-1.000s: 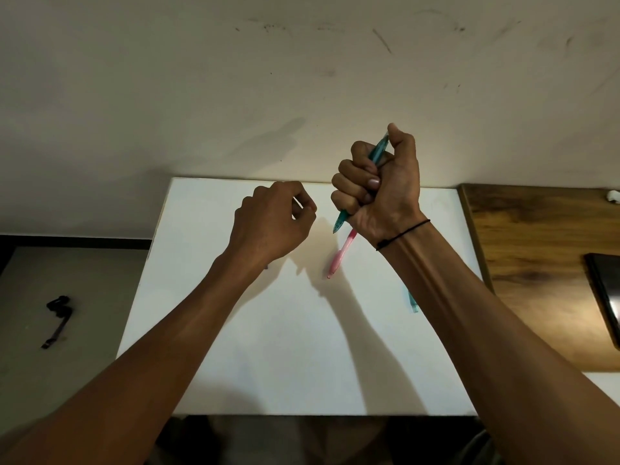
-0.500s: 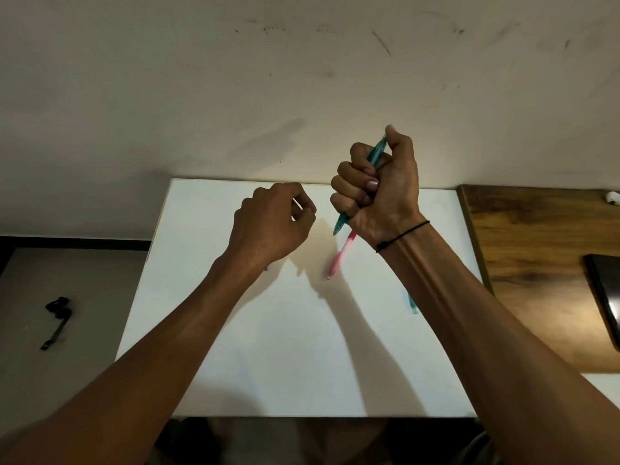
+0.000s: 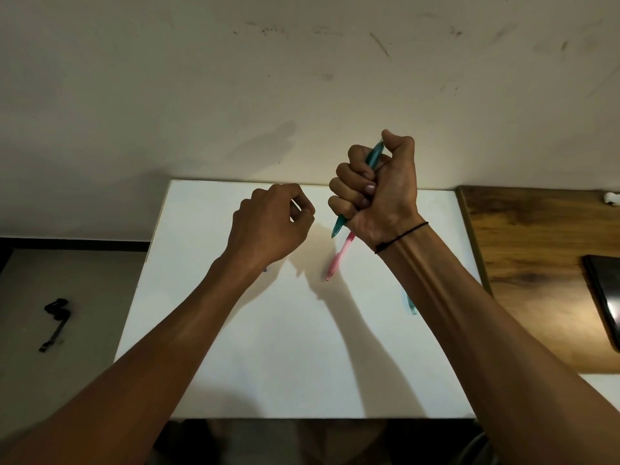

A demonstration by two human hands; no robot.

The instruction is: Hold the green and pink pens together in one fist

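Note:
My right hand (image 3: 379,193) is raised above the white table (image 3: 268,347) and grips a teal pen (image 3: 375,155) in a fist, its tip pointing down and left below the fist. A pink pen (image 3: 339,260) lies on the table just under that hand. My left hand (image 3: 268,226) hovers left of it with fingers curled and thumb against the forefinger. A pale sliver shows in that pinch, but I cannot tell whether it is a held thing. A teal piece (image 3: 411,305) lies beside my right forearm.
A wall rises right behind the table. A wooden surface (image 3: 536,263) adjoins the table on the right, with a dark flat device (image 3: 604,297) at its edge. A small black object (image 3: 55,317) lies on the floor at left. A tiny blue bit (image 3: 265,270) peeks out under my left wrist.
Both hands have sunk very slightly; the grip on the teal pen and the curl of the left fingers are unchanged.

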